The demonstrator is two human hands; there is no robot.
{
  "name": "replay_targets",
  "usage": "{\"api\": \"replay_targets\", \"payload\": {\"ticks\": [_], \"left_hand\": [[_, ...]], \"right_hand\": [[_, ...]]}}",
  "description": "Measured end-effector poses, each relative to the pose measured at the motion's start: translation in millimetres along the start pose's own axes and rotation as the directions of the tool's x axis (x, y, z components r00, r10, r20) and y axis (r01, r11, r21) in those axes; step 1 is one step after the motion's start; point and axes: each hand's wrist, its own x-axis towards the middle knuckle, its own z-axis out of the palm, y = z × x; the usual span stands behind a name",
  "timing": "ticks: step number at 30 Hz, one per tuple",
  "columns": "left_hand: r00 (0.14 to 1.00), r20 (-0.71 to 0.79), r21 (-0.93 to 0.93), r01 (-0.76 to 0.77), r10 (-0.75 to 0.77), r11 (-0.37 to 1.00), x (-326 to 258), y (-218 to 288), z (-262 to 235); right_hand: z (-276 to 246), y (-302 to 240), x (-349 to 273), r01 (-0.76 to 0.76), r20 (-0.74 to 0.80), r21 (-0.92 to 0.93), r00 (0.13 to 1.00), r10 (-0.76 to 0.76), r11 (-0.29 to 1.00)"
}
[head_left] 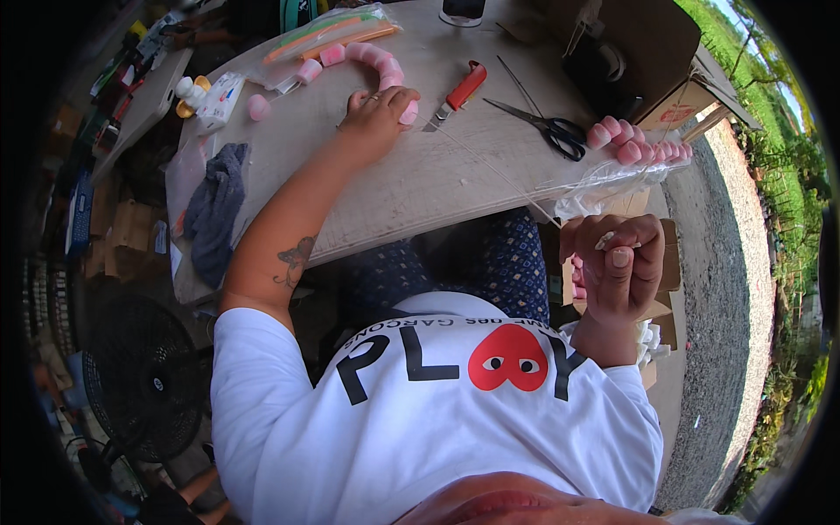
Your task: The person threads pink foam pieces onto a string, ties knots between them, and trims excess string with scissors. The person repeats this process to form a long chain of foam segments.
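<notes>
A curved row of pink, marshmallow-like pieces lies on the table, running back and left from my left hand. My left fingers are closed around the near end of that row, where one pink piece shows beside them. From there a thin, pale string stretches taut across the table's front edge to my right hand. Held off the table at the right, that hand is pinched closed on the string, with a small whitish bit at the fingertips. How the string sits inside either grip is hidden.
A red-handled utility knife and black scissors lie on the table. More pink pieces are grouped at right on clear plastic. A grey cloth hangs over the left edge. A cardboard box stands at back right.
</notes>
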Motion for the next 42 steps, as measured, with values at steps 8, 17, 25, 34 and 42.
{"api": "replay_targets", "payload": {"ticks": [8,17,25,34,42], "left_hand": [[0.94,0.256,0.382,0.116,-0.225,0.917,-38.1,47.5,-38.2],[0.889,0.367,0.266,0.182,-0.274,0.947,-1.6,42.4,-23.1],[0.933,0.315,-0.54,0.026,0.172,0.841,131.4,135.1,20.5],[0.957,0.288,-0.544,0.133,0.035,0.828,197.8,211.5,119.2],[0.901,0.433,-0.856,0.42,0.028,-0.303,107.2,158.7,0.1]], "right_hand": [[-44.4,-23.0,-14.0,-0.131,0.017,0.048,0.991,0.131,0.99],[-72.7,-9.1,-13.2,-0.24,-0.125,0.103,0.96,0.252,0.965],[-77.5,41.8,-36.6,-0.335,-0.181,0.451,0.873,0.452,0.827],[-86.5,61.0,-55.8,-0.408,-0.203,0.426,0.826,0.525,0.807],[-76.0,50.1,-16.7,-0.473,-0.41,-0.163,0.831,0.376,0.866]]}}
